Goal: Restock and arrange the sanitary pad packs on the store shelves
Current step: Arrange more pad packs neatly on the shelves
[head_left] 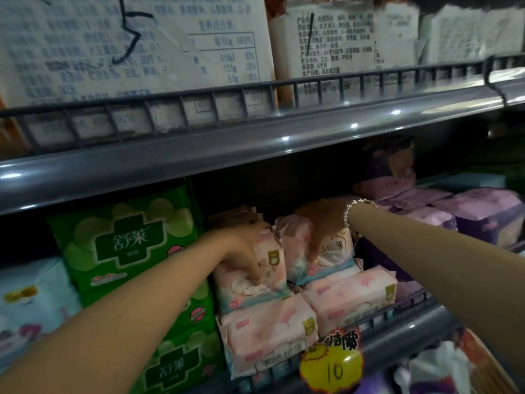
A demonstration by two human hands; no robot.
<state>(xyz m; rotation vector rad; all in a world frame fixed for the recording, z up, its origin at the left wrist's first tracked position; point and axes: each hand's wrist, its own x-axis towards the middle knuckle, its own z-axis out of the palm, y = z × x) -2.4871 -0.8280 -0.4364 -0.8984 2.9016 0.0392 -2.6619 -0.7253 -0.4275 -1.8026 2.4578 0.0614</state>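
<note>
Pink-and-white soft plastic sanitary pad packs (267,328) are sitting stacked in two short columns at about 6 o'clock on the lower grey metal shelf (199,163), just right of the tall green packs (127,240). The left hand (247,251) is gripping the upper left pack (255,268) with curled fingers, while the right hand (321,223) is pressing down on the upper right pack (326,251), fingers draped over its top. Restocking is looking well along but unfinished: dark space is showing behind these stacks, and the purple packs (454,209) at 3 o'clock are lying loosely.

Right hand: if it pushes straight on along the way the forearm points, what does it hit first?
The right hand already grips the upper right pink pad pack. Going on leftward and into the shelf, it would probably drive that pack against the neighbouring pink pack, which the left hand holds; depth is unclear.
</note>
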